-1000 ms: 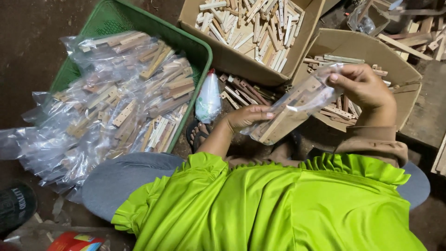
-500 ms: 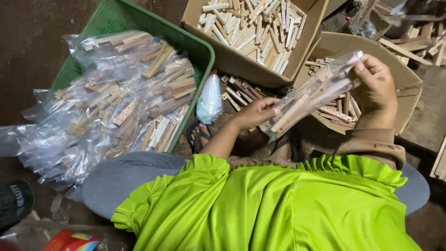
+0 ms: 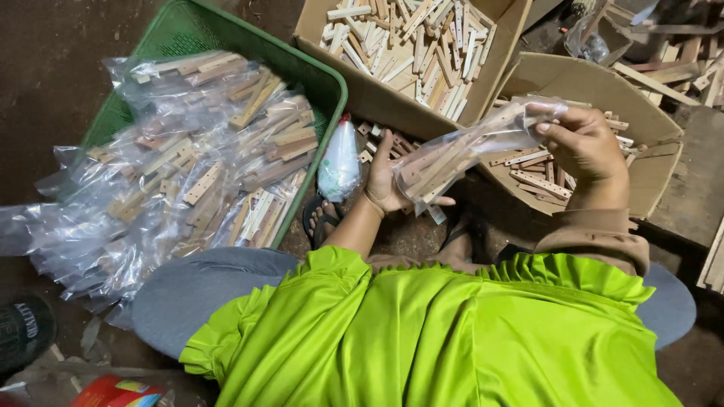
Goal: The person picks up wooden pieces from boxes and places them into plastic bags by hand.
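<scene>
A clear, crinkled plastic bag packed with slim, pale wooden sticks (image 3: 460, 154) is held aslant above the knees, between two cardboard boxes. Its lower end is cupped by the left hand (image 3: 392, 177), fingers curled under the load; its open upper end is pinched shut by the right hand (image 3: 584, 143), thumb and fingertips closed on the film. The thin film could be pierced by the squared stick ends, or the sticks could slide out should the pinched mouth be let slip while the bag is tilted. Just beyond, loose cut sticks, smooth and rectangular, are heaped in an open brown cardboard box (image 3: 377, 94); drilled strips are seen in a second, lower cardboard box (image 3: 641, 154) under the right hand. A small knotted clear bag (image 3: 339, 162) is stood beside a green plastic mesh crate (image 3: 317, 75), in which filled, glossy bags of sticks (image 3: 188, 181) are piled, spilling onto the dark earthen floor (image 3: 45, 90).
</scene>
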